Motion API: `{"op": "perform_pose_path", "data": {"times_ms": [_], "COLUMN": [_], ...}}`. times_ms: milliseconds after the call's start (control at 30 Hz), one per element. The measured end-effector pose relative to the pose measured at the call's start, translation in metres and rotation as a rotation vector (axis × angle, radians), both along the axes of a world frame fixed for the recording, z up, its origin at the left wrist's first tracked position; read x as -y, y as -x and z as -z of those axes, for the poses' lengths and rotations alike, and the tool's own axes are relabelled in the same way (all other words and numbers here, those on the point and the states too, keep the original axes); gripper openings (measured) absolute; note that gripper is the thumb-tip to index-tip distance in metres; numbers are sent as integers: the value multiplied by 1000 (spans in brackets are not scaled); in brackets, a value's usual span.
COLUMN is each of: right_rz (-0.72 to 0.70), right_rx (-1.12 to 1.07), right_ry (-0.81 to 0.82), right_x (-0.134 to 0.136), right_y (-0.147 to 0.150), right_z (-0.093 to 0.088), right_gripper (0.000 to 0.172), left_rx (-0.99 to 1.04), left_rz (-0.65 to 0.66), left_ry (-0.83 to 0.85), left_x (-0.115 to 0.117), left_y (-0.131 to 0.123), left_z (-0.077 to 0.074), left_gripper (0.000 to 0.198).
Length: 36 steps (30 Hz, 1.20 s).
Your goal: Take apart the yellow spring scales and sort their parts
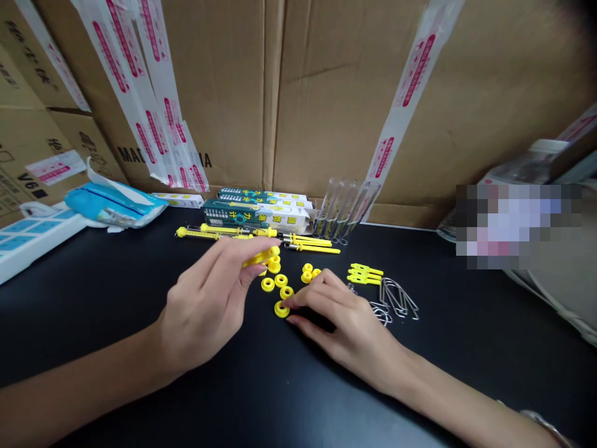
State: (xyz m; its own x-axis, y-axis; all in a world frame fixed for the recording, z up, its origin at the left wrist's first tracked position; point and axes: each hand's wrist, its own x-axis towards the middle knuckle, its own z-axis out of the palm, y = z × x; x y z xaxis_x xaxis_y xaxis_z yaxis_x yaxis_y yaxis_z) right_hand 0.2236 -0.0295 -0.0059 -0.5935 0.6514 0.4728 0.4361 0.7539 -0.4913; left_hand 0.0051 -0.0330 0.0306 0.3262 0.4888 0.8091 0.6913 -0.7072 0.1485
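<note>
My left hand is raised over the black table, pinching a yellow plastic piece between thumb and forefinger; the fingers hide part of it. Low at the table, my right hand has its thumb and fingertips closed at the edge of a yellow flanged ring. Several similar rings lie between the hands. Smaller yellow caps sit just beyond my right fingers. To the right of that hand are flat yellow tabs and bent metal wire hooks.
Behind lie assembled yellow spring scales and yellow rods with springs. Further back are small printed boxes and clear tubes against large cartons. A power strip and blue packet stand left, a plastic bottle right.
</note>
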Motion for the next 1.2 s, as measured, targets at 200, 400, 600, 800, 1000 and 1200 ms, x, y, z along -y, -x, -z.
{"op": "perform_pose_path", "data": {"times_ms": [200,400,600,800,1000,1200], "right_rz": [31,42,33,134,284,235], "right_rx": [-51,-138,-164,-172,-135,-70], "right_ry": [-76,-15,-8,64,-128,-206], "right_x": [4,14,15,12,4,-1], "right_y": [4,11,16,0,-19,-23], "right_z": [1,-6,-7,-11,-13,-11], "right_gripper": [7,41,13,10,16,17], "left_rx": [352,732,875,862,686,385], "left_rz": [107,439,536,440,249,292], "left_ry": [117,323,493,532,660,839], "left_x": [-1,5,8,-1,-6,-3], "left_y": [1,-6,-12,-7,-6,-11], "left_z": [-5,-16,-12,-9,-4,10], "left_gripper": [31,27,31,33,30,43]}}
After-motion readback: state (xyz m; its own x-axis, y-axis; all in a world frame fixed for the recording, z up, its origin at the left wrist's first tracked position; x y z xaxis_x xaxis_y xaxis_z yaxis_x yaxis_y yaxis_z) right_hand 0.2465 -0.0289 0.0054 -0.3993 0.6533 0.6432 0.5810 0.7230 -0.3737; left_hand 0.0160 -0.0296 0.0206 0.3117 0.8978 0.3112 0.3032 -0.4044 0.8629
